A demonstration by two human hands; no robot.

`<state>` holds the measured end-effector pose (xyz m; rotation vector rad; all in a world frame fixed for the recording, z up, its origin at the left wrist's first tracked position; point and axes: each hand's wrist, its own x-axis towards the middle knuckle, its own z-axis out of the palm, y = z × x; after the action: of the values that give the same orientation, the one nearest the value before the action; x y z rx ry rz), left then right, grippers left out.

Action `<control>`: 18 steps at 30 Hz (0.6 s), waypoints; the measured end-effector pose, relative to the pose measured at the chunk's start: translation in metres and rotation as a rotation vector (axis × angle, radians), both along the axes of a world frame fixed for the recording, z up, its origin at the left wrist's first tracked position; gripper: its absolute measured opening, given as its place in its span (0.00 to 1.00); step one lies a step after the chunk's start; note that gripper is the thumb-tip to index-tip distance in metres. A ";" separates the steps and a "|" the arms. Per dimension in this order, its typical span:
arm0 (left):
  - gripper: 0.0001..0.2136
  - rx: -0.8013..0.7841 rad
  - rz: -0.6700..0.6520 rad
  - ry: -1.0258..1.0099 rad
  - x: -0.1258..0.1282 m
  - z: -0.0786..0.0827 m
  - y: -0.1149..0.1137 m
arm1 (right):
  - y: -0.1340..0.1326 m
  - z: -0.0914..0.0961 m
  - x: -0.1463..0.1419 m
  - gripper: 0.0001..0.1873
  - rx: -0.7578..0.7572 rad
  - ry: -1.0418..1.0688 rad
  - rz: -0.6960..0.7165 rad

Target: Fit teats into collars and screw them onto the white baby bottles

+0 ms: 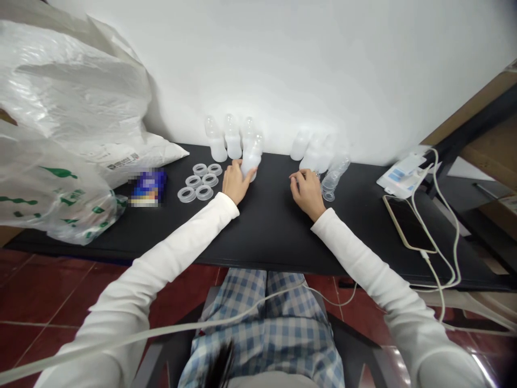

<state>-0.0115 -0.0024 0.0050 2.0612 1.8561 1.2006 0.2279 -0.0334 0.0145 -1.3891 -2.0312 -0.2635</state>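
Observation:
My left hand [235, 182] is closed round a translucent plastic bottle [252, 153] that stands tilted on the black table [266, 226]. Three more upright bottles [226, 141] stand in a row by the wall just behind it. My right hand [307, 189] rests on the table with fingers curled, beside a clear bottle lying on its side [335, 175]. Whether it holds anything is hidden. Several other bottles [313, 148] lie in a heap against the wall behind it. Several clear plastic rings [200, 181] lie left of my left hand.
Large white plastic bags [68, 124] fill the table's left end, with a small blue packet [148, 187] beside them. At the right lie a phone [407, 222] on a white cable [440, 258] and a white box [402, 175]. A white wall stands behind.

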 end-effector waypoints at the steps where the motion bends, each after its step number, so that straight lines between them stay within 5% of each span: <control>1: 0.20 -0.017 0.017 -0.035 -0.002 -0.002 0.005 | -0.001 -0.001 -0.001 0.19 -0.014 -0.088 -0.046; 8: 0.18 -0.003 0.128 -0.008 -0.013 -0.003 0.021 | -0.004 -0.008 -0.007 0.19 -0.005 -0.355 -0.171; 18: 0.26 0.130 0.255 0.115 -0.022 -0.003 0.023 | -0.004 -0.008 -0.009 0.19 0.023 -0.360 -0.226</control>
<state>-0.0333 0.0201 0.0021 2.0449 2.2049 1.3170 0.2191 -0.0372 0.0068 -1.6531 -2.1398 -0.6758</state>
